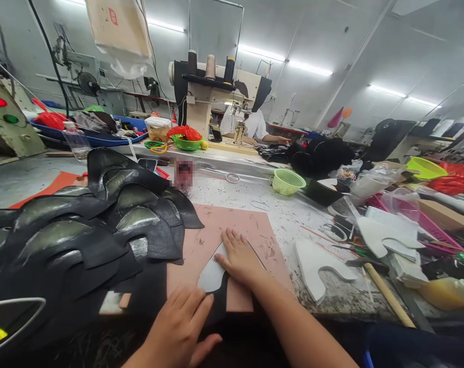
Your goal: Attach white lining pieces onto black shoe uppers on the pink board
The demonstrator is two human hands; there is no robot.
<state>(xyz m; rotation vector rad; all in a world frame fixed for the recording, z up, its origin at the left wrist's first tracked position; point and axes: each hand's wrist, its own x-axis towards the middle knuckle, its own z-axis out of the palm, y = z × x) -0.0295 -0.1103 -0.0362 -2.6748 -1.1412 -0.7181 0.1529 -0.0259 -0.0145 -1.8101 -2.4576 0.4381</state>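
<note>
My right hand (pixel 239 258) lies flat, fingers stretched, pressing a pale grey shoe-upper template (pixel 212 276) onto a black leather piece (pixel 220 301) on a pink cutting mat (pixel 232 225). My left hand (pixel 178 327) rests flat with fingers together on the near edge of the same black leather, just left of the template. Neither hand grips anything.
A big heap of black leather cut pieces (pixel 82 230) fills the left. White templates (pixel 316 263), scissors (pixel 333 232) and a wooden handle (pixel 389 296) lie to the right. A green basket (pixel 287 181) and a sewing machine (pixel 216 92) stand behind; another person (pixel 257 128) works beyond it.
</note>
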